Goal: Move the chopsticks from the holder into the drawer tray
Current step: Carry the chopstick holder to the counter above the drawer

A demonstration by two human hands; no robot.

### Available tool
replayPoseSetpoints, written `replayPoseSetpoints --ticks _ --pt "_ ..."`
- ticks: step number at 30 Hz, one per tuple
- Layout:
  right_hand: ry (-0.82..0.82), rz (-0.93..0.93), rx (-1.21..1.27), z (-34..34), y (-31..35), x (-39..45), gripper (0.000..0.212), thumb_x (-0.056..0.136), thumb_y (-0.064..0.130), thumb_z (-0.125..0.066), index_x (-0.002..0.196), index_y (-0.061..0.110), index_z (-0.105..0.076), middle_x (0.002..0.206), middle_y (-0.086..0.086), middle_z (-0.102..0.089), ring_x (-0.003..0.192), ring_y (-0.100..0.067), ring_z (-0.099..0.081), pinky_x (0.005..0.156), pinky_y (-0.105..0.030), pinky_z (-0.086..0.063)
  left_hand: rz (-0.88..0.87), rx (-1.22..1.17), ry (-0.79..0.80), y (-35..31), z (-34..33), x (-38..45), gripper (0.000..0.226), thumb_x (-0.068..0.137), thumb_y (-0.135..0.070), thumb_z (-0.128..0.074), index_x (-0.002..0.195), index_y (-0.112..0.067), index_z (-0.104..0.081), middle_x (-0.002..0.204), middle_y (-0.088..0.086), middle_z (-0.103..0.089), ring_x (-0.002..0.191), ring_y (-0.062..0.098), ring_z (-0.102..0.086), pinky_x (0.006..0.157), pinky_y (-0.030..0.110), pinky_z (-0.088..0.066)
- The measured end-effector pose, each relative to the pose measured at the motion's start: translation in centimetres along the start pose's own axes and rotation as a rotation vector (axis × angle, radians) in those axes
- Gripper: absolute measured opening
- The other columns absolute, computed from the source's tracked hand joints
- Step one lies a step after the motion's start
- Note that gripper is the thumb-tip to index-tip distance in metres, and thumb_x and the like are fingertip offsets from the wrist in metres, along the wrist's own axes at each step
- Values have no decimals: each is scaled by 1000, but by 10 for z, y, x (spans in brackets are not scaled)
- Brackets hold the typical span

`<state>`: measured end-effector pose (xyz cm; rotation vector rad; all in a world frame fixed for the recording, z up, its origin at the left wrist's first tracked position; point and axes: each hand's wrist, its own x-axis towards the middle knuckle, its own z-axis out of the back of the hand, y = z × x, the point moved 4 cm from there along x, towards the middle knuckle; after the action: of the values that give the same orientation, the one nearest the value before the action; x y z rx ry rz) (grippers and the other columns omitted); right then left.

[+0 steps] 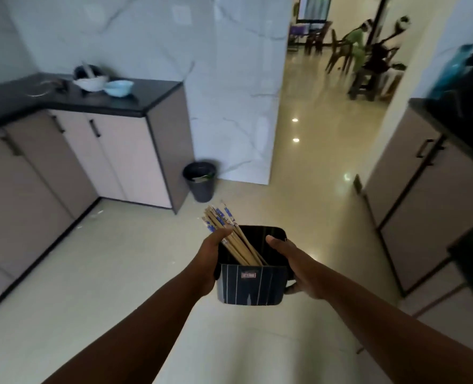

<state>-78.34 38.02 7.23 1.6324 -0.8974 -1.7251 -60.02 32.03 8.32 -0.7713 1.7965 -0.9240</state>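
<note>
Both hands carry the dark holder (250, 284) over the floor, the left hand (206, 261) closed on its side and the leaning chopsticks (224, 228), the right hand (293, 264) clasping its 3 o'clock side, so the step is transport and next comes finding the drawer tray, not in view.

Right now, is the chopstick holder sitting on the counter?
No, the holder is held in the air over the floor between the left hand and right hand, with the chopsticks still inside it.
</note>
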Motion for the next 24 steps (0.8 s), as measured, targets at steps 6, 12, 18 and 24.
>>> replayPoseSetpoints --ticks 6,12,18,24 --pt "171 -60 -195 -168 13 51 70 80 69 -56 137 36 -33 141 -16 -47 121 -48 -49 86 -60 -52 -57 -9 -154 -23 172 -34 41 92 -41 -52 122 -13 -60 109 16 -73 100 32 -70 88 43 -55" --pt "357 -71 -299 -305 38 91 69 76 68 -63 131 35 -39 127 -13 -56 103 -43 -61 71 -55 -59 -120 -52 -338 -45 300 -66 35 90 -46 -53 109 -19 -66 94 5 -77 87 20 -74 66 26 -55" --pt "497 -83 -402 -409 73 136 71 69 68 -70 127 36 -45 127 -11 -56 103 -42 -62 66 -53 -60 -158 -127 -535 -64 393 -78 41 88 -49 -53 111 -18 -69 95 3 -77 86 16 -74 68 26 -50" --pt "679 -55 -525 -508 122 195 66 71 65 -70 123 35 -45 116 -6 -58 102 -39 -61 70 -56 -59 -212 -168 -761 -103 470 -76 41 88 -52 -52 108 -21 -69 92 -1 -78 82 11 -73 73 28 -45"
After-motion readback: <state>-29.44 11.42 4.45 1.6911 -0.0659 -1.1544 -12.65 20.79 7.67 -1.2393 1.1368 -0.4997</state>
